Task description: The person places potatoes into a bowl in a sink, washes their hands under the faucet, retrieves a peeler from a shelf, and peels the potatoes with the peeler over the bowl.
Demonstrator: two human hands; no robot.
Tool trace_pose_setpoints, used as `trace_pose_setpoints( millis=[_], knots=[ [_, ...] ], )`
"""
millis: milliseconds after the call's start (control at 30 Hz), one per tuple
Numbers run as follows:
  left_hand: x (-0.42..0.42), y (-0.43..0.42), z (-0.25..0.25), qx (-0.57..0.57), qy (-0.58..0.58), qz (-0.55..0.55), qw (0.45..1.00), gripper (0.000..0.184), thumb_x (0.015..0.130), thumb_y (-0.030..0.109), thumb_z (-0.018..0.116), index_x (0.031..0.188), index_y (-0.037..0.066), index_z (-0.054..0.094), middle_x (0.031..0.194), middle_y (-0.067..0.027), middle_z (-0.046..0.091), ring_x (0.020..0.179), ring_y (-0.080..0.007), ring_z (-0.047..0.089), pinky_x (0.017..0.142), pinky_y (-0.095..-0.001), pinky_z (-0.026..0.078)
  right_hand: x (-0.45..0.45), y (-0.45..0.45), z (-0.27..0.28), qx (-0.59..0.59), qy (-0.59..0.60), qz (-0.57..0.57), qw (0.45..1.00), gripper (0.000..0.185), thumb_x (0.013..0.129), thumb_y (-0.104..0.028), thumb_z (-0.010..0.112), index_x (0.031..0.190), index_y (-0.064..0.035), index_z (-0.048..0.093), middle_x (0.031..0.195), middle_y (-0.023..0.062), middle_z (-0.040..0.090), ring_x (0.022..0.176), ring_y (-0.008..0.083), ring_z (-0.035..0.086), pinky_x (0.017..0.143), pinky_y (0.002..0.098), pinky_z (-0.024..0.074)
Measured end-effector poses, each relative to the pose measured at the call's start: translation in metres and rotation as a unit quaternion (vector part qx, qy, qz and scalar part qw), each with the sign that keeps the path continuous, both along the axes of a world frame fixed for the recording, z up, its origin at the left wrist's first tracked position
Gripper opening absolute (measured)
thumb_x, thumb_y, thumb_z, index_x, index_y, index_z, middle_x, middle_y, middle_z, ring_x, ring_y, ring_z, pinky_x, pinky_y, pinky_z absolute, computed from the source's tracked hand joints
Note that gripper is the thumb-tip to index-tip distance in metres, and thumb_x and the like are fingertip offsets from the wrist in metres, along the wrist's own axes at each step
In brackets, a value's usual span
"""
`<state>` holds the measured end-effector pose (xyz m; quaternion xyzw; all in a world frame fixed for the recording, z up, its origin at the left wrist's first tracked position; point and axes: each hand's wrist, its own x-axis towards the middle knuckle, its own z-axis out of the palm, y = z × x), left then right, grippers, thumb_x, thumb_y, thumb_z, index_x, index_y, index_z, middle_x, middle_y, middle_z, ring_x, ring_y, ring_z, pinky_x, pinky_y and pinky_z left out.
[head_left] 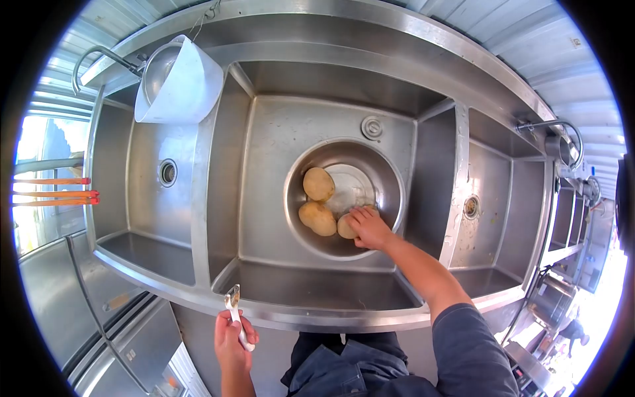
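Note:
My left hand (pixel 230 344) is closed around the white handle of a peeler (pixel 233 306), its metal blade pointing up near the sink's front edge. Inside a round steel bowl (pixel 291 218) in the middle basin, my right hand (pixel 369 228) has its fingers wrapped over a potato (pixel 344 227), which they partly cover. Two more unpeeled-looking potatoes lie to its left: one lower potato (pixel 318 219) close beside it and one upper potato (pixel 319 184). A little water seems to glisten at the bottom of the bowl.
The bowl stands in the middle basin (pixel 271 145) of a three-part steel sink, below a drain fitting (pixel 372 128). A white container (pixel 198 86) sits at the left basin's back corner. Taps rise at the left (pixel 99 51) and right (pixel 572 132). Red-tipped sticks (pixel 59 194) jut in at the left.

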<state>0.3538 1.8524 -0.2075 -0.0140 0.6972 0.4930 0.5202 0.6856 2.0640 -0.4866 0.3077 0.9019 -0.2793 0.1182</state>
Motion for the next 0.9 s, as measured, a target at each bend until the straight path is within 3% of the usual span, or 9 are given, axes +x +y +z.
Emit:
trace_pose_setpoints(
  millis=[133, 267, 367, 433, 500, 567, 600, 700, 900],
  knots=[
    [0.005, 0.009, -0.008, -0.018, 0.003, 0.001, 1.000, 0.022, 0.097, 0.008, 0.044, 0.115, 0.001, 0.053, 0.071, -0.0080, 0.054, 0.054, -0.0150, 0.048, 0.054, -0.0329, 0.043, -0.014, -0.013, -0.005, 0.080, 0.044, -0.138, 0.986, 0.073, 0.076, -0.025, 0.075, 0.142, -0.0063, 0.049, 0.139, 0.0221, 0.051, 0.135, 0.0382, 0.048, 0.118, 0.0486, 0.0335],
    [0.009, 0.023, -0.015, -0.013, 0.006, -0.014, 1.000, 0.021, 0.099, 0.009, 0.046, 0.117, 0.002, 0.053, 0.073, -0.0071, 0.055, 0.055, -0.0136, 0.047, 0.054, -0.0315, 0.043, -0.022, -0.005, -0.025, 0.144, -0.006, -0.088, 0.986, 0.076, 0.072, -0.023, 0.077, 0.141, -0.0053, 0.048, 0.135, 0.0216, 0.054, 0.132, 0.0382, 0.050, 0.116, 0.0482, 0.0360],
    [0.012, 0.043, -0.023, 0.014, 0.005, -0.080, 0.997, 0.027, 0.101, 0.012, 0.049, 0.126, 0.004, 0.053, 0.075, -0.0062, 0.055, 0.057, -0.0107, 0.047, 0.054, -0.0278, 0.042, -0.031, 0.023, 0.011, -0.067, 0.009, -0.250, 0.966, 0.077, 0.074, -0.023, 0.081, 0.140, -0.0034, 0.047, 0.133, 0.0198, 0.057, 0.129, 0.0353, 0.054, 0.110, 0.0462, 0.0427],
    [0.021, 0.070, -0.029, 0.014, -0.019, -0.158, 0.987, 0.036, 0.104, 0.017, 0.051, 0.139, 0.010, 0.049, 0.077, -0.0052, 0.055, 0.058, -0.0082, 0.046, 0.054, -0.0241, 0.040, -0.032, 0.035, 0.034, -0.316, 0.122, -0.559, 0.756, 0.079, 0.076, -0.027, 0.085, 0.140, -0.0024, 0.046, 0.134, 0.0155, 0.059, 0.126, 0.0308, 0.057, 0.104, 0.0430, 0.0484],
    [0.038, 0.096, -0.034, -0.021, 0.003, -0.227, 0.974, 0.042, 0.105, 0.014, 0.050, 0.147, 0.014, 0.047, 0.078, -0.0040, 0.055, 0.060, -0.0059, 0.045, 0.054, -0.0207, 0.038, -0.024, 0.028, 0.041, -0.402, 0.193, -0.594, 0.670, 0.070, 0.087, -0.030, 0.079, 0.142, -0.0023, 0.045, 0.136, 0.0139, 0.059, 0.123, 0.0291, 0.060, 0.101, 0.0440, 0.0512],
    [0.055, 0.108, -0.057, 0.047, 0.082, -0.305, 0.947, 0.041, 0.105, 0.013, 0.049, 0.146, 0.014, 0.049, 0.084, -0.0054, 0.059, 0.063, -0.0089, 0.052, 0.058, -0.0237, 0.043, -0.016, 0.012, 0.071, -0.539, 0.380, -0.636, 0.400, 0.061, 0.096, -0.028, 0.068, 0.146, -0.0032, 0.043, 0.134, 0.0150, 0.060, 0.118, 0.0306, 0.063, 0.103, 0.0471, 0.0504],
    [0.064, 0.115, -0.065, 0.112, 0.162, -0.379, 0.904, 0.040, 0.106, 0.012, 0.049, 0.145, 0.013, 0.051, 0.089, -0.0068, 0.064, 0.067, -0.0118, 0.058, 0.061, -0.0266, 0.048, -0.017, 0.006, 0.088, -0.557, 0.400, -0.634, 0.356, 0.057, 0.102, -0.030, 0.060, 0.148, -0.0037, 0.041, 0.134, 0.0174, 0.059, 0.118, 0.0327, 0.064, 0.105, 0.0496, 0.0501],
    [0.095, 0.146, -0.075, 0.232, 0.361, -0.386, 0.817, 0.037, 0.104, 0.010, 0.052, 0.141, 0.009, 0.056, 0.105, -0.0124, 0.070, 0.084, -0.0260, 0.069, 0.075, -0.0346, 0.054, -0.018, -0.013, 0.117, -0.572, 0.466, -0.576, 0.351, 0.060, 0.102, -0.043, 0.058, 0.145, -0.0033, 0.046, 0.135, 0.0164, 0.061, 0.124, 0.0332, 0.060, 0.105, 0.0507, 0.0496],
    [0.122, 0.199, -0.031, 0.123, 0.345, -0.487, 0.793, 0.037, 0.099, 0.005, 0.056, 0.135, 0.007, 0.060, 0.113, -0.0221, 0.068, 0.099, -0.0428, 0.066, 0.085, -0.0431, 0.054, -0.033, -0.024, 0.139, -0.554, 0.496, -0.587, 0.319, 0.056, 0.103, -0.039, 0.058, 0.146, -0.0055, 0.044, 0.135, 0.0148, 0.060, 0.123, 0.0298, 0.061, 0.104, 0.0472, 0.0507]
  ],
)
